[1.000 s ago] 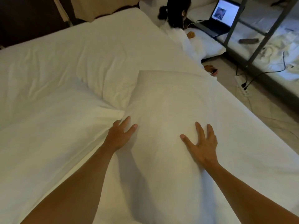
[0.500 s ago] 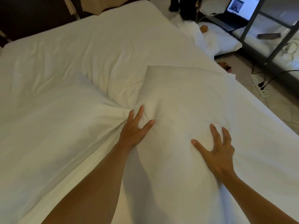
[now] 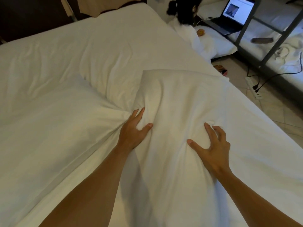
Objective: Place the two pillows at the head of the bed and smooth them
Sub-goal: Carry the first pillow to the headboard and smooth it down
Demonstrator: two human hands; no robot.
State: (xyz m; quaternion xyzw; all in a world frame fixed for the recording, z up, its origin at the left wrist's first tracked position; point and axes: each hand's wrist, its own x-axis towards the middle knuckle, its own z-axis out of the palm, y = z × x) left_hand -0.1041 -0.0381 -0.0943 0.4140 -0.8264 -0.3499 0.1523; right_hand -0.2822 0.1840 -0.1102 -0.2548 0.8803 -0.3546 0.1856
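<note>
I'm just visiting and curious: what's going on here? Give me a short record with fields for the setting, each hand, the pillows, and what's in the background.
setting: a bed with white bedding, seen from a head-worn camera
left hand: fingers curled into the right pillow's left edge, bunching the fabric
right hand: fingers bent, gripping a fold of the same pillow
right pillow: lying on the bed, creased where held
left pillow: beside it, touching, not held
background: another person facing an open laptop; power strip on the floor
</note>
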